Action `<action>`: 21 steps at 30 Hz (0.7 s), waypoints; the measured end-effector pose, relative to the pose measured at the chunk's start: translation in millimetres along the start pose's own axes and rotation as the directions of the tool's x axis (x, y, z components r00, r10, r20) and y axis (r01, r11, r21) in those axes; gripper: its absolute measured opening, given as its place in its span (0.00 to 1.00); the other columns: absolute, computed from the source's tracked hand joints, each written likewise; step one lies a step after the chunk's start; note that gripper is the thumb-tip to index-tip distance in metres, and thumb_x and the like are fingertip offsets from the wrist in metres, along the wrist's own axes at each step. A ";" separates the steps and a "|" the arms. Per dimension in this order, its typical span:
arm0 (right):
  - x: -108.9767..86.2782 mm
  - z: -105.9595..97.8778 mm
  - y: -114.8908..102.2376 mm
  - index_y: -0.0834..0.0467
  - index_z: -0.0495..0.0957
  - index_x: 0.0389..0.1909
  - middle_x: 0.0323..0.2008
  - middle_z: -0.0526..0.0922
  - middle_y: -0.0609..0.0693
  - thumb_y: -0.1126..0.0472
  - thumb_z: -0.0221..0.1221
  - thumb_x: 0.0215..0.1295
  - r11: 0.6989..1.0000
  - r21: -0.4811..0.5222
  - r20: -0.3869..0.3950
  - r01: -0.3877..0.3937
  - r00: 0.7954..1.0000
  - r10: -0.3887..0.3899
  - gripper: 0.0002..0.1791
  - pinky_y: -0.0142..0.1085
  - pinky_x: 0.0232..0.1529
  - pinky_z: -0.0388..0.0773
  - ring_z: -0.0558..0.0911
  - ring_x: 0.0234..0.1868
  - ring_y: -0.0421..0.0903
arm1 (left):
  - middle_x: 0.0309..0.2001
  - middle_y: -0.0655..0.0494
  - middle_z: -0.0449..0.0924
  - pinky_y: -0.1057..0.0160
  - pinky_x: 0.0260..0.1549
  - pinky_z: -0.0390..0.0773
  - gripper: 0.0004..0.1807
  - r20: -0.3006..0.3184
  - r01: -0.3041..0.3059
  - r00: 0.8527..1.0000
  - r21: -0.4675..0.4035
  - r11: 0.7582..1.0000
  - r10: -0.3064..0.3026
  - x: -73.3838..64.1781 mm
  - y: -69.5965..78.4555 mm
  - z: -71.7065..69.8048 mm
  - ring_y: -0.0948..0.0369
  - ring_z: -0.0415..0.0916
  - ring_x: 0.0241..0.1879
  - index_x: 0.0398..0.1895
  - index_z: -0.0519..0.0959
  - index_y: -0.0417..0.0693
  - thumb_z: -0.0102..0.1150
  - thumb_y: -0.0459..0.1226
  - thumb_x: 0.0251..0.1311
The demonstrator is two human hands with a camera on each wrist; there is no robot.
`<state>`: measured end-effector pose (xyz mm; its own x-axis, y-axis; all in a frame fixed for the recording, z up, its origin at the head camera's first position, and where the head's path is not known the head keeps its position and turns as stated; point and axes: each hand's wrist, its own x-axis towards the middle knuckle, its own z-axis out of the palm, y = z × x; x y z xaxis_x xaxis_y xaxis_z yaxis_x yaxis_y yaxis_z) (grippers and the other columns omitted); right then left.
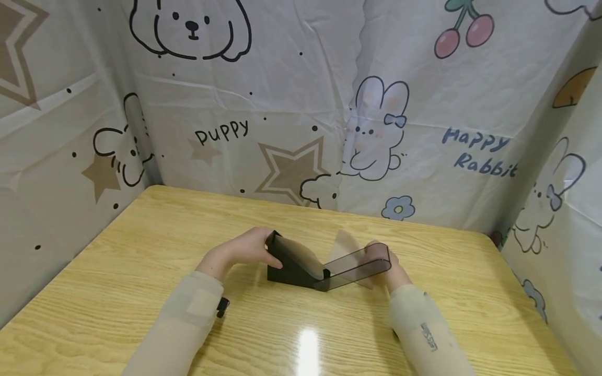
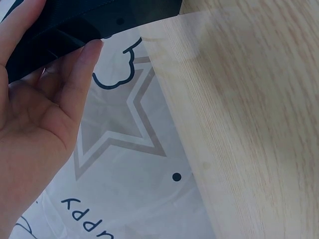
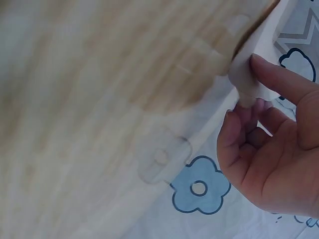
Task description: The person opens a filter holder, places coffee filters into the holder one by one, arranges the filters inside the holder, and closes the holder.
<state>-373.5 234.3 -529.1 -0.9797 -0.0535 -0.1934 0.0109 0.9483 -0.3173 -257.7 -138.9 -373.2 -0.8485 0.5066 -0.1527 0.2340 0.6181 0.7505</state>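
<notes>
A black wedge-shaped box (image 1: 293,271) stands on the table, its smoky see-through lid (image 1: 357,266) swung out to the right. Brownish-grey material (image 1: 298,253) shows along its sloping top; I cannot tell whether it is a panel or contents. My left hand (image 1: 251,248) grips the box's left end, thumb on the near side; the left wrist view shows the fingers (image 2: 79,74) against its dark surface. Behind the lid, my right hand (image 3: 271,149) pinches the edge of a thin, pale, see-through sheet (image 3: 244,82). In the head view that sheet (image 1: 345,245) stands up beyond the lid.
The wood-grain table (image 1: 197,334) reaches back to a hanging cloth (image 1: 282,94) printed with cartoon animals, and the cloth also borders it left and right. A small black item (image 1: 222,307) shows beside the left sleeve.
</notes>
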 end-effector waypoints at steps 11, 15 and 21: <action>-5.2 -27.5 11.1 0.55 0.84 0.38 0.36 0.84 0.51 0.48 0.65 0.48 0.980 0.121 -0.168 0.155 0.977 -0.134 0.18 0.37 0.33 0.74 0.79 0.37 0.49 | 0.34 0.56 0.75 0.63 0.36 0.72 0.14 -0.006 -0.007 1.000 0.015 1.000 0.008 -0.1 0.5 0.0 0.61 0.68 0.33 0.32 0.73 0.46 0.70 0.36 0.48; -40.5 -61.2 -16.5 0.59 0.83 0.34 0.32 0.82 0.53 0.54 0.62 0.58 0.970 0.178 -0.175 0.168 0.975 -0.137 0.12 0.40 0.38 0.74 0.78 0.36 0.50 | 0.33 0.55 0.74 0.63 0.35 0.71 0.14 -0.010 -0.004 1.000 0.018 1.000 0.004 -0.5 0.9 -0.6 0.61 0.67 0.32 0.32 0.72 0.46 0.70 0.36 0.48; -128.0 -120.7 -81.1 0.65 0.77 0.24 0.26 0.79 0.54 0.64 0.60 0.60 0.962 0.239 -0.173 0.130 0.981 -0.090 0.08 0.36 0.31 0.69 0.73 0.29 0.47 | 0.32 0.56 0.74 0.63 0.34 0.71 0.14 -0.008 -0.004 1.000 0.011 1.000 0.004 -0.3 0.5 0.2 0.61 0.67 0.32 0.31 0.72 0.46 0.70 0.36 0.47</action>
<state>-273.2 202.0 -366.6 -0.9965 -0.0833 -0.0004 -0.0692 0.8305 -0.5528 -257.2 -138.7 -372.8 -0.8516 0.5040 -0.1443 0.2427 0.6230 0.7436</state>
